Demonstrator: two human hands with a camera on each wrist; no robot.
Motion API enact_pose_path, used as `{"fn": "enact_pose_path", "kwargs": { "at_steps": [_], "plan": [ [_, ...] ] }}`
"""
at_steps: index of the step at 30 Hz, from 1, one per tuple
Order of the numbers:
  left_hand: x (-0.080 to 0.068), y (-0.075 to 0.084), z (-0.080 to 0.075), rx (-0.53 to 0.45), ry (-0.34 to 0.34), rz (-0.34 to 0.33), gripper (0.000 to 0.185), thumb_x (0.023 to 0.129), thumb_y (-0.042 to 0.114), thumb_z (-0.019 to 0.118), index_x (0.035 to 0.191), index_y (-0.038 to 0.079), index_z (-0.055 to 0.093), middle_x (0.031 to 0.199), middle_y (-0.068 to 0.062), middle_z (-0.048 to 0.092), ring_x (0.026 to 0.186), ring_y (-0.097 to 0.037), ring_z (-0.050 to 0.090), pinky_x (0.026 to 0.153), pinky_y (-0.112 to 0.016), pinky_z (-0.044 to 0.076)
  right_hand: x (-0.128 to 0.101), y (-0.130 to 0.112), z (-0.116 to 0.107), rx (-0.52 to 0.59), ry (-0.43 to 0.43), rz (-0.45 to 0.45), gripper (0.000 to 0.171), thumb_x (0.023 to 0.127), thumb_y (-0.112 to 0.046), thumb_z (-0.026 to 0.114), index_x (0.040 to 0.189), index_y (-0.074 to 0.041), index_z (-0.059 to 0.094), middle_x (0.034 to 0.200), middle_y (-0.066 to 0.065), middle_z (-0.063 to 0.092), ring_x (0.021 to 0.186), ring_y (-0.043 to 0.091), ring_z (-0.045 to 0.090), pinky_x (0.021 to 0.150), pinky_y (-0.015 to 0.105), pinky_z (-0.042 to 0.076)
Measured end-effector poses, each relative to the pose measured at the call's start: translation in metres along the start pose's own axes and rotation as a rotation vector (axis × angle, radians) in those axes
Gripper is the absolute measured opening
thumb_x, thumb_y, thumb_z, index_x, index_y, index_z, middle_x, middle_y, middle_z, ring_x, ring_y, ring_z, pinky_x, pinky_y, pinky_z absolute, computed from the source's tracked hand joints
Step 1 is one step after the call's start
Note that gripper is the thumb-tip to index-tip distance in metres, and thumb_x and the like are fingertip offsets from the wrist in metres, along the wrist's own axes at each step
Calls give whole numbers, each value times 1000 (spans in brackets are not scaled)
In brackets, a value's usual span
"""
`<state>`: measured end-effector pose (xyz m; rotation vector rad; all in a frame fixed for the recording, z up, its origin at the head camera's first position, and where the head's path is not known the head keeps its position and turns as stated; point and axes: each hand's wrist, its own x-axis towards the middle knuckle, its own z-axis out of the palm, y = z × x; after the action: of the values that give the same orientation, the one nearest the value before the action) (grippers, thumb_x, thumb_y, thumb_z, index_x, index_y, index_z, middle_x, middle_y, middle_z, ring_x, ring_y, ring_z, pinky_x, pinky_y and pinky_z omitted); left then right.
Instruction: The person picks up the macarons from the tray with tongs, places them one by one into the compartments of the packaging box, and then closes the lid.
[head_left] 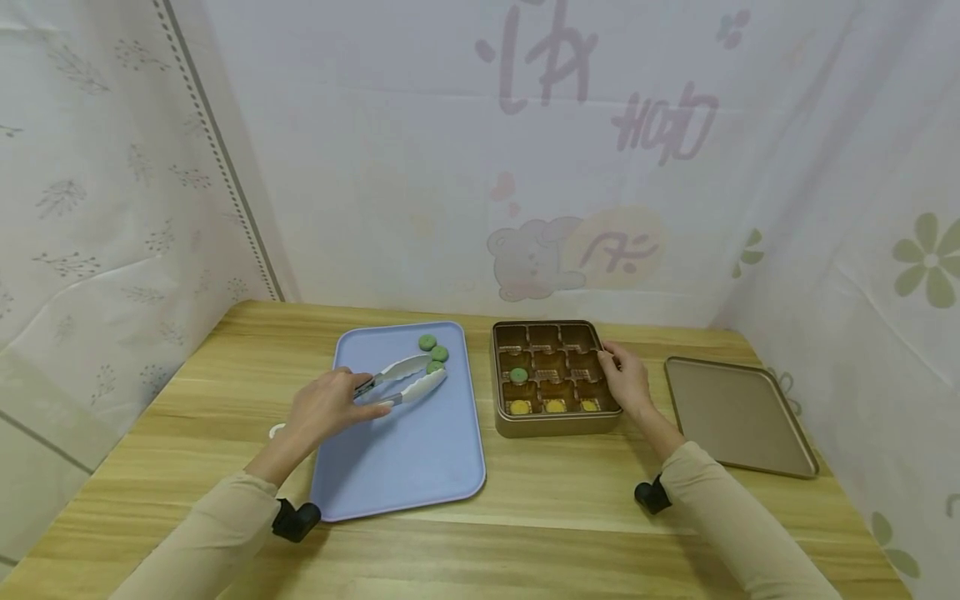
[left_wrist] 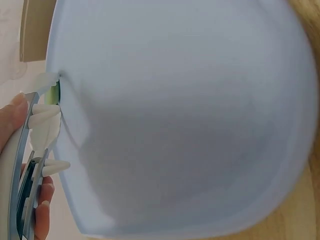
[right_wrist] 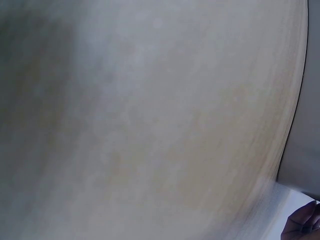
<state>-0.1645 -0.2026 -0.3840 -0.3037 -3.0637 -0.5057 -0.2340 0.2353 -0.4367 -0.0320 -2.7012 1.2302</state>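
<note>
Head view: the left hand [head_left: 322, 408] holds tongs [head_left: 422, 386], a green disc [head_left: 434, 367] between their parted tips on the blue tray [head_left: 405, 471]; the right hand [head_left: 628, 385] grips the box [head_left: 555, 427] by its rim; a gentle, even squeeze should prevent slipping.

Count the round green pieces [head_left: 439, 354] as four in total: three on the rectangular blue tray [head_left: 405, 454], quantity one, and one in the square bronze-coloured box [head_left: 558, 427], quantity one. The round yellow pieces [head_left: 555, 406] number three, all in the box. The box insert provides nine compartments [head_left: 549, 362], of which four hold one piece each. Further quantities: white-tipped tongs [head_left: 426, 385], one pair; flat square bronze-coloured lid [head_left: 735, 408], one; black wrist-mounted units [head_left: 297, 521], two; wood-grain table [head_left: 525, 517], one.
</note>
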Motion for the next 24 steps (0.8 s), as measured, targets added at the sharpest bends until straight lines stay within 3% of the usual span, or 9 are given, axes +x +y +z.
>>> {"fn": "enact_pose_path", "kwargs": {
  "at_steps": [4, 12, 18, 24],
  "plan": [
    [1, 1, 1, -1, -4, 5, 61, 78, 42, 79, 122, 2, 67, 88, -12, 64, 67, -17, 47, 53, -28, 34, 1, 0, 0, 1, 0, 5, 40, 105, -20, 45, 138, 0, 53, 107, 26, 65, 87, 30, 61, 66, 27, 46],
    [2, 2, -1, 3, -12, 15, 56, 78, 41, 78, 120, 4, 69, 85, -9, 63, 67, -16, 47, 53, -28, 33, 0, -1, 0, 4, -3, 2, 40, 104, -20, 45, 138, -1, 53, 98, 24, 64, 70, 13, 51, 59, 25, 42],
    [5, 3, -1, -1, -11, 34, 51, 78, 39, 79, 115, 4, 71, 73, -3, 53, 62, -15, 42, 51, -27, 29, 0, 0, 0, 8, -7, 12, 39, 105, -21, 45, 138, -2, 53, 101, 24, 64, 75, 17, 56, 63, 26, 45],
    [5, 4, -2, 9, -12, 38, 52, 78, 39, 79, 115, 4, 72, 73, -3, 53, 61, -15, 41, 51, -27, 28, 0, 1, 0, 4, -9, 5, 40, 105, -20, 45, 139, -1, 52, 102, 24, 64, 77, 20, 57, 63, 26, 45]
  ]
}}
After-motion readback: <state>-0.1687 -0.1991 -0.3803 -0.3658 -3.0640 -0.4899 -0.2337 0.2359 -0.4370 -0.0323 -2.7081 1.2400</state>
